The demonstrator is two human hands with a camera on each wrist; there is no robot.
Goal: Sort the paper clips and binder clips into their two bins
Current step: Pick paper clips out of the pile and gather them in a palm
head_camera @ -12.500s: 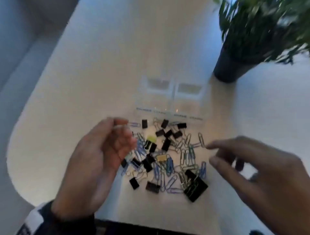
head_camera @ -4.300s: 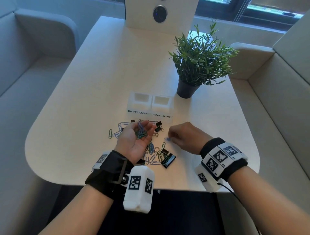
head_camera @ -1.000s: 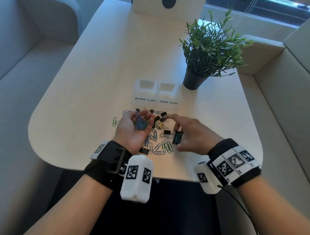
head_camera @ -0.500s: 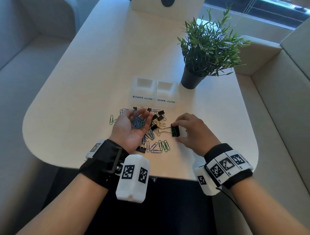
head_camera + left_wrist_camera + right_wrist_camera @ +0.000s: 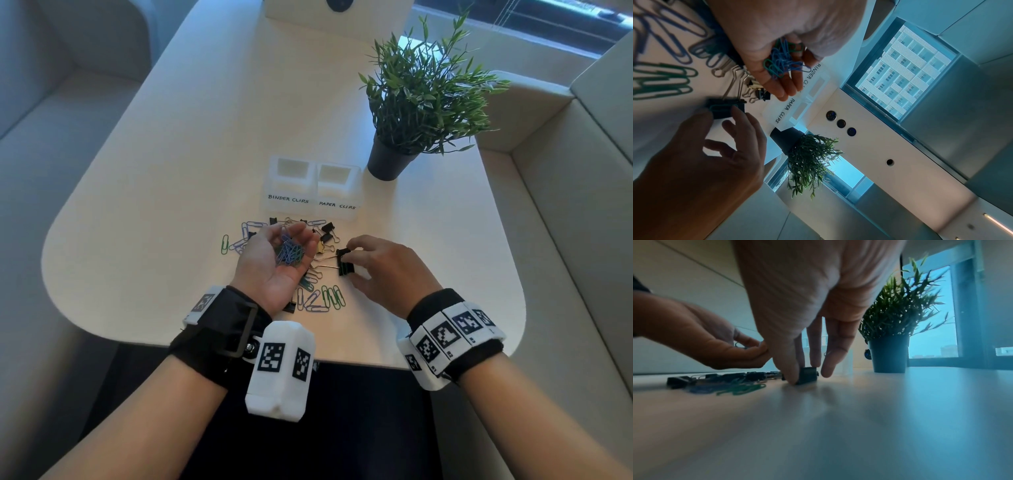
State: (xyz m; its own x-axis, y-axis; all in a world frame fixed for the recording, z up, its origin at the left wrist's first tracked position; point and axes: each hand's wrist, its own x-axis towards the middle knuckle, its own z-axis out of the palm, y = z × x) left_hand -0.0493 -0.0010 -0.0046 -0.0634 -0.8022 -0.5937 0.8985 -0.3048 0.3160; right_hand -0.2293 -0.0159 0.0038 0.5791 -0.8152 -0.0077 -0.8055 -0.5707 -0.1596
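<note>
My left hand [image 5: 272, 251] lies palm up over the pile, its fingers cupped round a bunch of blue and green paper clips [image 5: 289, 253] [image 5: 784, 61]. My right hand [image 5: 356, 265] pinches a large black binder clip [image 5: 345, 262] [image 5: 807, 375] between thumb and fingers, and the clip rests on the table. A green paper clip [image 5: 721, 106] lies against the clip's side. Behind the pile stand two white bins side by side, the left one [image 5: 287, 205] labelled BINDER CLIPS and the right one [image 5: 337, 212] labelled PAPER CLIPS. Nothing shows inside either bin.
Loose paper clips [image 5: 325, 298] and small black binder clips [image 5: 327, 228] lie scattered on the white table [image 5: 171, 188] around my hands. A potted plant [image 5: 390, 161] stands just right of the bins. Sofa seats flank the table on both sides.
My right hand has brought the large binder clip down onto the table and still pinches it. My left hand has stayed cupped with the paper clips.
</note>
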